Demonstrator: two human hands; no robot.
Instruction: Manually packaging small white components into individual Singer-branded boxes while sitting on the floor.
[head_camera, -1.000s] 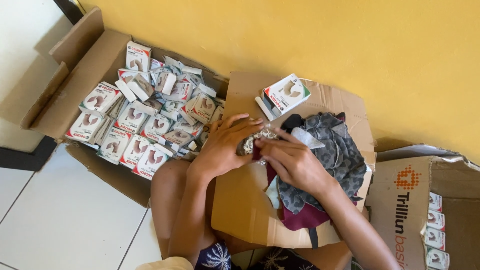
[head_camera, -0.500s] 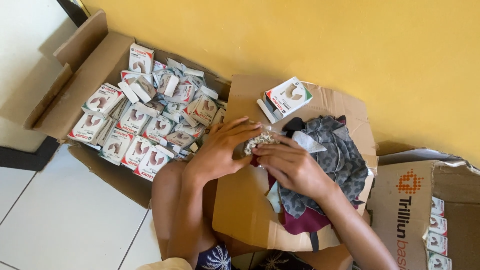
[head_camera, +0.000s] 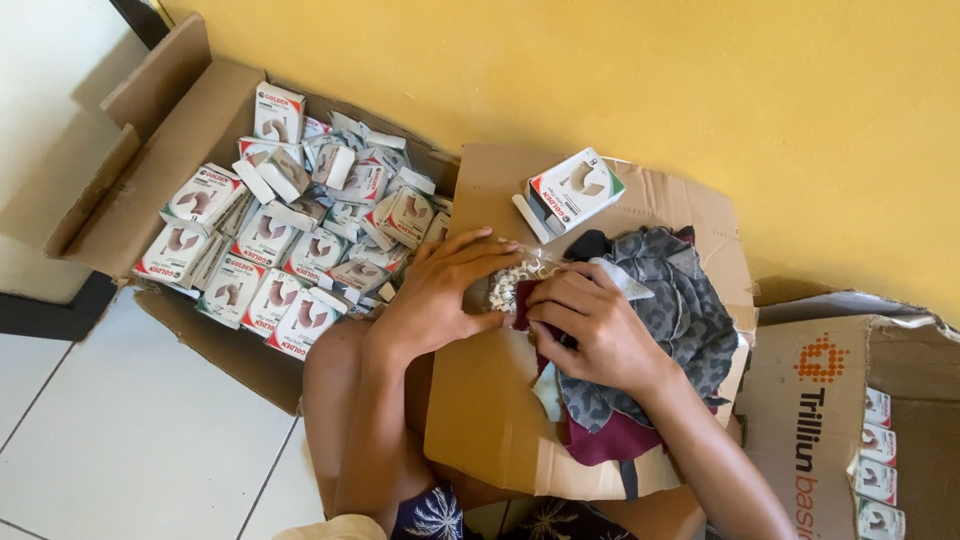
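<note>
My left hand (head_camera: 445, 290) and my right hand (head_camera: 590, 320) meet over a flat cardboard sheet (head_camera: 490, 400) on my lap. Between them they hold a small clear plastic bag of little white pieces (head_camera: 513, 283); fingers of both hands pinch it. A grey patterned cloth (head_camera: 680, 310) over a maroon one lies under my right wrist. An open white carton with a red and green edge (head_camera: 573, 190) rests at the far end of the sheet.
A large open cardboard box (head_camera: 150, 150) at the left holds several small white cartons (head_camera: 290, 250). Another cardboard box (head_camera: 830, 420) at the right has more small cartons along its side. A yellow wall (head_camera: 700, 90) runs behind; white floor tiles (head_camera: 120, 440) lie at the lower left.
Both hands stay on the small bag with slight finger movement. The view has shifted a little; nothing else has moved.
</note>
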